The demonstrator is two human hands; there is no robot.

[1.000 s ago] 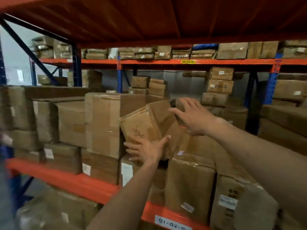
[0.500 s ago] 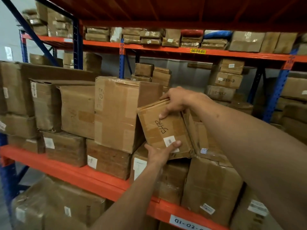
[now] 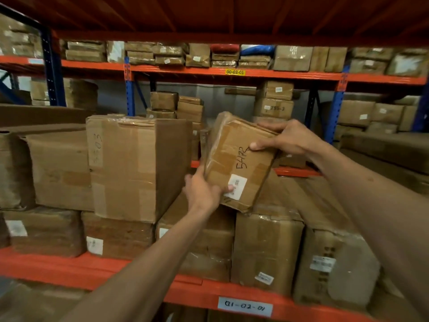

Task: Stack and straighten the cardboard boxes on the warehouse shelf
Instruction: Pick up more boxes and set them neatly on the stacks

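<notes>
A small taped cardboard box (image 3: 234, 156) marked "54R" with a white label is held tilted in the air between both hands. My left hand (image 3: 203, 189) grips its lower left corner, thumb on the label. At the upper right edge, my right hand (image 3: 285, 138) clamps the box. The box hangs above the lower row of boxes (image 3: 267, 247) on the orange shelf (image 3: 69, 268). A tall box (image 3: 137, 166) marked "03" stands just to its left.
More boxes (image 3: 58, 170) are stacked at the left of the shelf, with low ones (image 3: 44, 231) beneath. A wrapped box (image 3: 336, 266) sits at the right. The upper beam (image 3: 234, 73) carries flat parcels. A label "01-02-01" (image 3: 245, 306) marks the shelf front.
Both hands have lifted the small box up and to the right and turned it more upright. My right hand shifted from its top left to its upper right edge.
</notes>
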